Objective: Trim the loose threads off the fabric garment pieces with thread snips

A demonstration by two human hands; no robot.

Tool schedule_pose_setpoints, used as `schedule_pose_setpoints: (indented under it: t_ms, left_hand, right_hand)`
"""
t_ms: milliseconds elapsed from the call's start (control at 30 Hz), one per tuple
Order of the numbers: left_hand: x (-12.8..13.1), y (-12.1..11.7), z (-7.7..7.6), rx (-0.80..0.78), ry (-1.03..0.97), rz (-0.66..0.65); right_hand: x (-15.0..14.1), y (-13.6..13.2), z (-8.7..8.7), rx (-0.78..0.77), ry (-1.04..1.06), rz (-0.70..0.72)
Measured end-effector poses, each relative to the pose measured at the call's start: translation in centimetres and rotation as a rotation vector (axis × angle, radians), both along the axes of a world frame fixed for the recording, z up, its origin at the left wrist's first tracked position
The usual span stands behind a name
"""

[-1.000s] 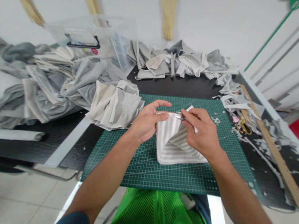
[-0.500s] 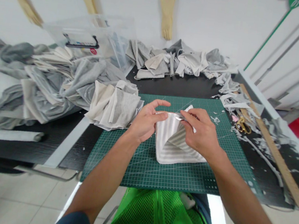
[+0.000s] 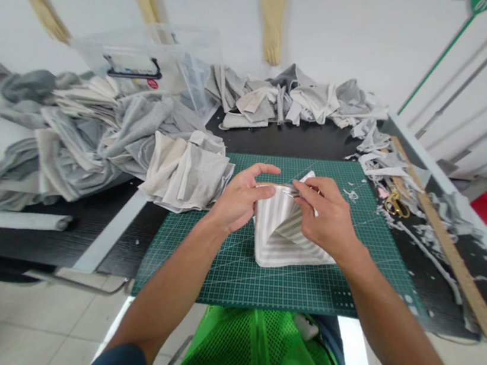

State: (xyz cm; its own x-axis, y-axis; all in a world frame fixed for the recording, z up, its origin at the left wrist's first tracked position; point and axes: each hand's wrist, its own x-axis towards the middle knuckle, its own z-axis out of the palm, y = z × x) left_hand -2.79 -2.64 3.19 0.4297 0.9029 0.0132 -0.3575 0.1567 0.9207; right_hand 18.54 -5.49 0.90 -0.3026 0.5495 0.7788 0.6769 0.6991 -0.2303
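A folded grey-and-white striped cloth stands partly lifted on the green cutting mat. My left hand pinches the cloth's upper left edge between thumb and fingers. My right hand grips a small metal tool, probably snips, with its tip at the cloth's top edge. Both hands meet over the middle of the mat.
Piles of grey and cream fabric cover the table's left side, and more fabric pieces lie at the back. A clear plastic box stands behind the left pile. Gold scissors, a wooden ruler and scraps lie right. A green mesh bag hangs below.
Almost nothing has moved; both hands stay at the cloth's top edge, with only a slight shift of the fingers.
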Motion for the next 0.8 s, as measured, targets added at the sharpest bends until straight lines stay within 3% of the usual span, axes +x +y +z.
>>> schedule_pose_setpoints:
  t_ms: [800]
  left_hand:
    - [0.09, -0.02, -0.09, -0.037, 0.001, -0.063]
  right_hand:
    - [-0.17, 0.0, 0.04, -0.017, 0.031, 0.021]
